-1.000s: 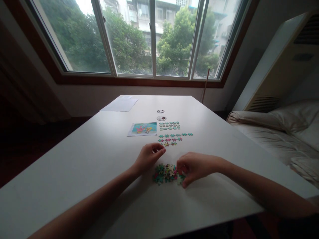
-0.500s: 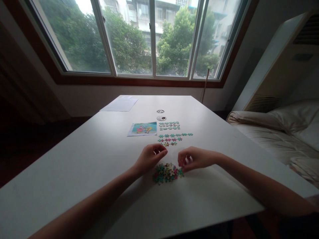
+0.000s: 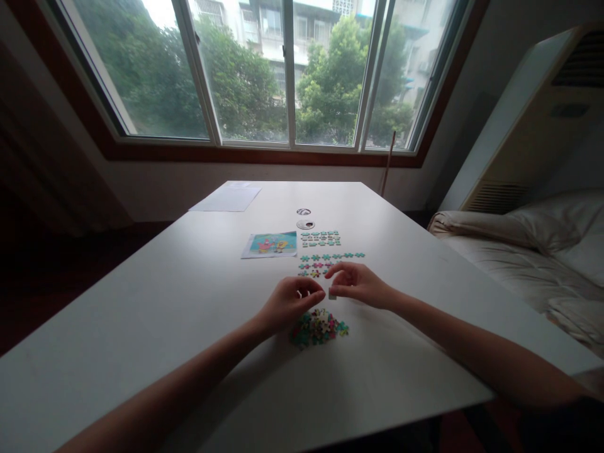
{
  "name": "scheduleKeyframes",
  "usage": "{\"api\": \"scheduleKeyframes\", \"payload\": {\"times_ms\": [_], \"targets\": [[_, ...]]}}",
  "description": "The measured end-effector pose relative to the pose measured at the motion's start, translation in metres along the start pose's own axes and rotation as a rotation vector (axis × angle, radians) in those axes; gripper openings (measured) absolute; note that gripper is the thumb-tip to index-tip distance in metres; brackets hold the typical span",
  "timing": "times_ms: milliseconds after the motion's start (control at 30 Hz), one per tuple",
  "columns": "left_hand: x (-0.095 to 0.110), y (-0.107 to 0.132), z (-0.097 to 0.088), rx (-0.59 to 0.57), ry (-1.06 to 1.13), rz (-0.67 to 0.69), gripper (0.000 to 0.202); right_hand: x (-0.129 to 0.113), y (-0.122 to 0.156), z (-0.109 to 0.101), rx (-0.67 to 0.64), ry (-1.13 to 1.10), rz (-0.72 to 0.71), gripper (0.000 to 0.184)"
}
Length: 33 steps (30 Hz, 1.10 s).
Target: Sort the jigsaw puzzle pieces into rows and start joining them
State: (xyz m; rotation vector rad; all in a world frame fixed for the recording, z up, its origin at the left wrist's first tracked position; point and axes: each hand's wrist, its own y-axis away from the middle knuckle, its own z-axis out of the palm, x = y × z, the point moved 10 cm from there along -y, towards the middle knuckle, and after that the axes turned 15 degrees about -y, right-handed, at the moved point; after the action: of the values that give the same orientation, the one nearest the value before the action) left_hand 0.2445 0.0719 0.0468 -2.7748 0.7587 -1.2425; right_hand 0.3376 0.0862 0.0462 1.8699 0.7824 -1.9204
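A small heap of colourful puzzle pieces (image 3: 317, 328) lies on the white table (image 3: 189, 302). Just beyond it, my right hand (image 3: 358, 284) is pinched on a single puzzle piece (image 3: 332, 294), held above the table. My left hand (image 3: 289, 302) hovers beside it with fingers curled and thumb meeting fingertips; what it holds, if anything, is hidden. Sorted rows of pieces (image 3: 325, 259) lie farther back, with a block of teal pieces (image 3: 321, 238) behind them. A cartoon reference picture (image 3: 270, 244) lies to the left of the rows.
Two small round lids or discs (image 3: 305, 218) sit behind the sorted pieces. A sheet of paper (image 3: 226, 197) lies at the far left of the table. A bed with pale bedding (image 3: 528, 251) stands to the right, and a large window (image 3: 283, 69) is ahead.
My right hand rose from the right side of the heap with a piece and moved forward and left, towards the sorted rows. My left hand shifted slightly right to meet it.
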Motion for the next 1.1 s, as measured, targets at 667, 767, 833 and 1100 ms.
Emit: {"api": "scheduleKeyframes", "payload": {"times_ms": [667, 767, 833, 1100], "targets": [[0.005, 0.000, 0.011, -0.044, 0.023, -0.005, 0.017, -0.001, -0.002, -0.002, 0.119, 0.047, -0.036, 0.032], [0.003, -0.002, 0.008, -0.027, 0.065, -0.013, 0.015, -0.006, -0.002, -0.006, 0.155, 0.045, -0.065, 0.030], [0.000, -0.002, 0.003, 0.013, 0.132, -0.042, 0.015, -0.010, -0.001, -0.012, 0.208, 0.037, -0.098, 0.026], [-0.011, 0.000, -0.011, 0.136, 0.365, -0.181, 0.020, -0.004, 0.002, -0.011, 0.233, 0.150, -0.069, 0.027]]}}
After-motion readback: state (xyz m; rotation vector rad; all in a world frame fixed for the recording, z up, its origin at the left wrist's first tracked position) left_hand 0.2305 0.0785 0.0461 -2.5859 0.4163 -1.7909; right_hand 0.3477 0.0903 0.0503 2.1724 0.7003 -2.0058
